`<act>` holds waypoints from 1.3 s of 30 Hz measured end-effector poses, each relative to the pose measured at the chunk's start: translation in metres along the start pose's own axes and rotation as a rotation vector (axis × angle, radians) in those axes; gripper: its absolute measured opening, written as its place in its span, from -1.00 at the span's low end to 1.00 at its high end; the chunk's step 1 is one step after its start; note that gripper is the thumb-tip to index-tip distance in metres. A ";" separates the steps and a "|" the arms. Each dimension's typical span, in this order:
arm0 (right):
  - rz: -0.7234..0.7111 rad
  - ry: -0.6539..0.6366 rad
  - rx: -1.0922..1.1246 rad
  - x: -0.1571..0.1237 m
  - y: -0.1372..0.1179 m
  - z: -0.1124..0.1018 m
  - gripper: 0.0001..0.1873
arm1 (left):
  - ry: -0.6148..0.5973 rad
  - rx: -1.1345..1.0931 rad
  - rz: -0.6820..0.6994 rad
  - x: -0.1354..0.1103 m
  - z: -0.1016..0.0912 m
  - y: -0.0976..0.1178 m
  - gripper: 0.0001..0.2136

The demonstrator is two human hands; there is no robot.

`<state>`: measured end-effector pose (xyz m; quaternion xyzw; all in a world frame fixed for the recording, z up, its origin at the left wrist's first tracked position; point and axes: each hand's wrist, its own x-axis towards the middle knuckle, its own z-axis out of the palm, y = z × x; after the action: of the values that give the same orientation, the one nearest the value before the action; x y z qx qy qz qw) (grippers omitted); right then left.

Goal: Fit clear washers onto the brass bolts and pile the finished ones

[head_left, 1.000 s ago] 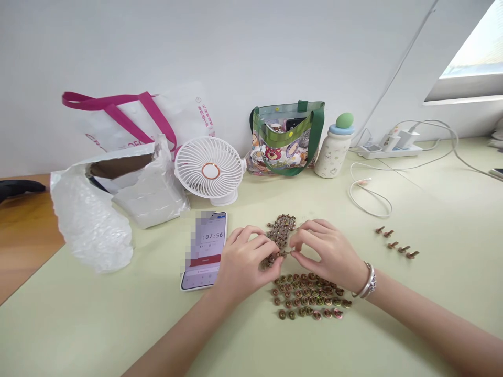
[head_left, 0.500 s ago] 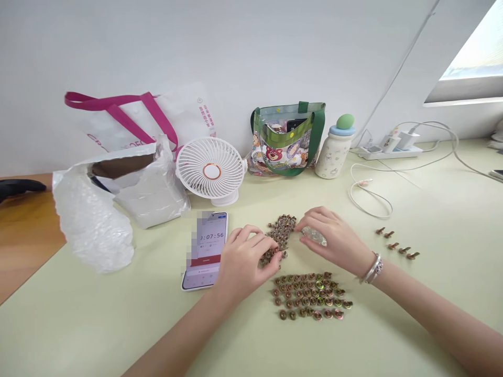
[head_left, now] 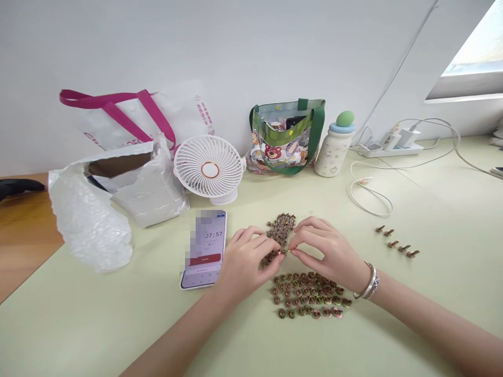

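My left hand (head_left: 245, 262) is closed in a pinch on a small brass-coloured screw (head_left: 285, 251). My right hand (head_left: 332, 256) has thumb and forefinger closed at the screw's other end; whether a small ring is also between those fingertips is too small to tell. Just behind the fingertips lies a heap of small brownish metal fasteners (head_left: 282, 226), partly covered by the left fingers. Nearer to me, several rows of screws with washers (head_left: 306, 301) stand on the table, the right end partly behind my right hand. More screws (head_left: 403, 248) lie apart at the right.
A phone (head_left: 203, 272) showing a timer lies left of my left hand. Behind it are a white fan (head_left: 210, 170), a bubble-wrap pouch (head_left: 92, 220), a patterned bag (head_left: 288, 152) and a bottle (head_left: 334, 152). A white cable (head_left: 371, 196) runs to a power strip (head_left: 393, 152).
My right hand has moved left from the shiny clear patch of small parts to my left fingertips and now pinches the screw. That patch is hidden now. My left hand stays nearly in place.
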<state>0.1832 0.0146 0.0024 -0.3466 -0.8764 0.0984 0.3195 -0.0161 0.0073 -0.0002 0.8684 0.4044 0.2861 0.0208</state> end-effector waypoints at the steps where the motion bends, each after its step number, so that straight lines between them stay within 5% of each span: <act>1: -0.006 -0.002 -0.014 0.000 -0.001 -0.001 -0.94 | -0.016 -0.005 0.007 0.000 0.000 0.000 -0.91; 8: -0.005 -0.113 -0.074 0.002 -0.008 -0.030 -0.93 | -0.074 -0.022 0.056 0.000 -0.003 0.001 -0.84; 14: 0.162 -0.256 -0.236 -0.033 0.002 -0.057 -0.89 | -0.063 -0.014 0.052 0.000 -0.001 -0.001 -0.84; 23: 0.199 -0.283 -0.297 -0.061 0.003 -0.044 -0.84 | -0.048 0.003 0.051 0.001 -0.001 -0.002 -0.86; 32: 0.123 -0.316 -0.215 -0.025 0.012 -0.051 -0.90 | -0.040 0.007 0.049 0.002 -0.003 -0.001 -0.87; 39: 0.028 -0.333 -0.249 0.025 0.012 -0.016 -0.92 | -0.008 0.012 0.067 0.001 -0.003 -0.002 -0.89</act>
<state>0.1860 0.0393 0.0223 -0.3744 -0.9177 0.0496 0.1235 -0.0183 0.0086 0.0027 0.8826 0.3768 0.2809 0.0078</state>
